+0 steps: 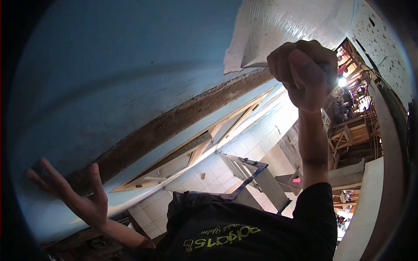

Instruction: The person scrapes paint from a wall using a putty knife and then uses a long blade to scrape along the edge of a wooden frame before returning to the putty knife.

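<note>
Action up high, right hand (302, 74) clamped on a broad shiny blade (260, 53), beside white coating (238, 50) on the blue wall (130, 39), left hand (88, 206) well apart, splayed wide near the brown beam (174, 124)

Between the hands (89, 208) (305, 71) lies free room, the brown beam (174, 125) apparently edging it below.

The site was a building interior under finishing work. A blue wall (143, 65) extended between the left fingers (96, 176) and the right fingers (285, 65). Near the right fingers, a pale coating (296, 19) with a ragged edge partly covered the blue. Below both sets of fingers were a tiled floor (261, 141) and a blue-and-grey stepladder (267, 187). Timber structures (355, 135) were visible beyond the right fingers.
</note>
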`<state>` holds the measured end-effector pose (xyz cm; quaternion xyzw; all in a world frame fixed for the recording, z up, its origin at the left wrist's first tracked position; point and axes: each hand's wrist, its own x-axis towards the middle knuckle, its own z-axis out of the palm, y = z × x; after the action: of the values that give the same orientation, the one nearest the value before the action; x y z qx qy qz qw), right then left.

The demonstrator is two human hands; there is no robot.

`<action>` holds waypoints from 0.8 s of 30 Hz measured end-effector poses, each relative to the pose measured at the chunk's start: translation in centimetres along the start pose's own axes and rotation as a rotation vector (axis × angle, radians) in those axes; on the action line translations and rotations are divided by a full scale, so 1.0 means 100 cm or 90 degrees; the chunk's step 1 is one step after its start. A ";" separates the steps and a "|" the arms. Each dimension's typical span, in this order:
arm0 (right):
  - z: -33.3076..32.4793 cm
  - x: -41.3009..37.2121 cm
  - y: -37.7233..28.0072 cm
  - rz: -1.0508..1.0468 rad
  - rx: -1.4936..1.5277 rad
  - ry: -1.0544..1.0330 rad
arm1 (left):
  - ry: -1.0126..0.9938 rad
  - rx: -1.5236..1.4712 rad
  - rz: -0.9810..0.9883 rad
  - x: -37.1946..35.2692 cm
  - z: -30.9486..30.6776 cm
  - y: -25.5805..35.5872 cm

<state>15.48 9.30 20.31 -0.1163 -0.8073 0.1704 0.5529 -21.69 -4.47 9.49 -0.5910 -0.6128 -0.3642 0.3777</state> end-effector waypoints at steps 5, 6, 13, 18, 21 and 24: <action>0.002 0.006 -0.011 0.018 0.029 -0.036 | -0.002 -0.009 0.003 0.002 -0.001 0.003; 0.001 0.007 -0.012 0.040 0.005 -0.031 | -0.001 -0.012 0.003 0.002 -0.001 0.002; -0.011 -0.001 0.009 -0.013 0.006 -0.058 | 0.000 -0.018 -0.007 0.000 0.000 0.002; -0.006 0.006 0.013 -0.290 -0.289 -0.055 | 0.003 -0.017 0.006 0.000 0.000 -0.001; 0.004 0.000 -0.007 -0.057 -0.048 -0.024 | 0.002 -0.014 0.005 0.001 0.001 0.000; -0.005 0.018 -0.023 0.025 0.147 -0.175 | 0.002 -0.008 0.010 -0.001 0.000 -0.001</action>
<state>15.28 7.93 22.93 -0.0436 -0.8478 0.2866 0.4439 -21.79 -4.51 9.43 -0.5976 -0.6054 -0.3659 0.3774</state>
